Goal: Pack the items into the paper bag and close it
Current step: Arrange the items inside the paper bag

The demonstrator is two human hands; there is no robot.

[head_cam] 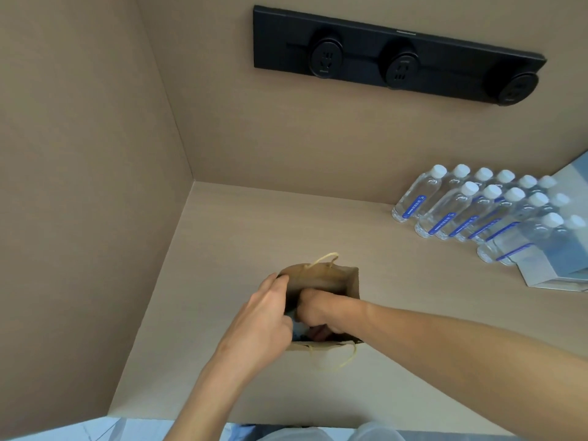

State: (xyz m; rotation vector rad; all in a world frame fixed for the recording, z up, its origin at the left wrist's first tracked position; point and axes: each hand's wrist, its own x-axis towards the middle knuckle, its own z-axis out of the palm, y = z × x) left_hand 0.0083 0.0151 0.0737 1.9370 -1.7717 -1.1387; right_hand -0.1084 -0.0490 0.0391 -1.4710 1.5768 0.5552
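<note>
So both hands were at the mouth of the paper bag (321,278). The right hand (313,308) was reaching in from the right and was sunk down into the opening, fingers curled under and out of sight, so I honestly couldn't tell if it was clutching anything or just pushing stuff down. The left hand (265,308) was on the bag's left rim, fingers wrapped over the edge and pinching it, with the fingertips dipping inside. Down in the gap between the two hands there was something dark and bluish, maybe one of the packed items, but it was too shadowed to make out. The bag itself stood upright and wide open on the desk (241,237), roughly in the middle of it, near the front edge. It had twine handles, the far handle (324,259) sticking up over the back rim and the near handle (340,361) flopped down over the front toward the person. Well off to the right stood a cluster of water bottles (477,211) with white caps and blue labels, lined up in rows, and just beside them a pale box (553,272) at the desk's right edge. Up on the back wall was a black power strip (394,55) with three round sockets.
</note>
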